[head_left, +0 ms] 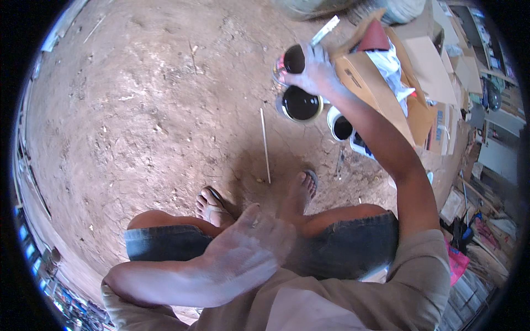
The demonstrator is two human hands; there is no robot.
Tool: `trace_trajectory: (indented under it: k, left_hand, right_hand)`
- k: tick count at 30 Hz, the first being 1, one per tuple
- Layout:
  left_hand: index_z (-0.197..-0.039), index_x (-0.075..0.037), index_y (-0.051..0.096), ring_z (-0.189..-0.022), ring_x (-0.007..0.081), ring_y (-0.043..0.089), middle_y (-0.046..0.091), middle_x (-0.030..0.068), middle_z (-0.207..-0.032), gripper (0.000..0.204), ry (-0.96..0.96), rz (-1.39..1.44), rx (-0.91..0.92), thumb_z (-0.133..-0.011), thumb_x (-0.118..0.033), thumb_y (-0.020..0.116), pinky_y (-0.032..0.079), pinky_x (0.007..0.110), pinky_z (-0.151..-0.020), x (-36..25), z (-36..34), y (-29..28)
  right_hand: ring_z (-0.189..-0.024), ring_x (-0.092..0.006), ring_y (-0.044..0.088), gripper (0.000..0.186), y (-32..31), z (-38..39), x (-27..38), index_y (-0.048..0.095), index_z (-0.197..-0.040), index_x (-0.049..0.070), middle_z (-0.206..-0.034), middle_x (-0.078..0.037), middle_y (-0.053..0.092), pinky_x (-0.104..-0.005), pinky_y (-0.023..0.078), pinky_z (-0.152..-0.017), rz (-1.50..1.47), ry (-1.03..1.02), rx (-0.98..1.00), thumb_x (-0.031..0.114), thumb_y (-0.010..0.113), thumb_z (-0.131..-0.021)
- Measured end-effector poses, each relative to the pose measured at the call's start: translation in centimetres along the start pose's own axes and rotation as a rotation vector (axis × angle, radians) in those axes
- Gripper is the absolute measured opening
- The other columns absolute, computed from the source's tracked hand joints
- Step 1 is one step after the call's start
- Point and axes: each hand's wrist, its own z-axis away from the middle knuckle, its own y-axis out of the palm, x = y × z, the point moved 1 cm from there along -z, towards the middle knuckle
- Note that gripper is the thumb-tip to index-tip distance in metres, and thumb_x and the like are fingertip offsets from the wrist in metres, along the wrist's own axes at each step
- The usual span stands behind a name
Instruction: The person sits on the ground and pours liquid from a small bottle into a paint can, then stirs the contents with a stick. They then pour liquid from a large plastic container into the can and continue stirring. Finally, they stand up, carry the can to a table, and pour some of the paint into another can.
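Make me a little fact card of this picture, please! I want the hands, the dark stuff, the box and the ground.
Right grip: on the rim of a can
Left grip: blurred, above the lap, nothing seen in it
Inside the can: something dark
Close by: a tub and a small white cup, dark inside too
By the right fingertips: a white strip; can't tell if touching
Box: brown cardboard, open, white plastic inside
Ground: brown dirt, with a thin stick lying on it
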Motion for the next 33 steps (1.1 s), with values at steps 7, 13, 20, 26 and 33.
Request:
trace_trajectory:
  k: [7, 13, 20, 26, 33]
  left_hand:
    - [-0.122, -0.002, 0.059, -0.104, 0.0249, 0.059, 0.063, 0.0102, -0.105, 0.041, 0.022, 0.036, -0.085, -0.085, -0.019, 0.056, 0.042, 0.045, -0.101, 0.2, 0.9, 0.4]
    - [-0.119, 0.000, 0.060, -0.105, 0.0247, 0.059, 0.062, 0.0108, -0.106, 0.041, 0.019, 0.100, -0.092, -0.083, -0.020, 0.057, 0.041, 0.046, -0.104, 0.8, 1.5, 0.2]
    - [-0.121, 0.002, 0.059, -0.106, 0.0252, 0.058, 0.061, 0.0109, -0.108, 0.044, 0.001, 0.116, -0.093, -0.083, -0.020, 0.057, 0.040, 0.048, -0.105, 0.5, 1.9, 0.2]
    - [-0.124, 0.001, 0.058, -0.103, 0.0250, 0.059, 0.061, 0.0112, -0.104, 0.047, -0.014, 0.049, -0.031, -0.083, -0.020, 0.057, 0.041, 0.046, -0.103, 0.8, 1.3, -0.6]
    - [-0.125, 0.000, 0.058, -0.102, 0.0251, 0.060, 0.061, 0.0108, -0.102, 0.048, -0.007, 0.066, -0.057, -0.083, -0.025, 0.059, 0.044, 0.043, -0.099, 1.3, 1.2, -0.7]
  right_hand:
    - [-0.112, -0.0511, 0.050, 0.107, -0.6, -3.1, 2.0, 0.030, -0.150, 0.006, -0.124, -0.033, 0.047, -0.0571, 0.046, -0.096, 0.082, 0.043, 0.158, 0.051, 0.080, -0.066]
    - [-0.119, -0.0535, 0.048, 0.097, 0.1, -8.0, 4.6, 0.034, -0.146, 0.012, -0.128, -0.031, 0.045, -0.0646, 0.045, -0.095, -0.005, -0.065, 0.038, 0.053, 0.076, -0.069]
    - [-0.128, -0.0491, 0.045, 0.102, 1.2, -12.4, 14.5, 0.032, -0.150, 0.020, -0.138, -0.027, 0.044, -0.0672, 0.038, -0.101, -0.026, -0.071, 0.116, 0.061, 0.076, -0.067]
    - [-0.127, -0.0515, 0.045, 0.103, 3.7, -13.6, 15.3, 0.036, -0.148, 0.022, -0.143, -0.025, 0.041, -0.0765, 0.032, -0.096, -0.036, -0.150, 0.118, 0.064, 0.077, -0.063]
    - [-0.101, -0.0385, 0.065, 0.049, -3.2, -6.4, -0.2, 0.058, -0.129, 0.012, -0.109, -0.022, 0.066, -0.0520, 0.051, -0.086, -0.223, -0.307, 0.082, 0.039, 0.066, -0.088]
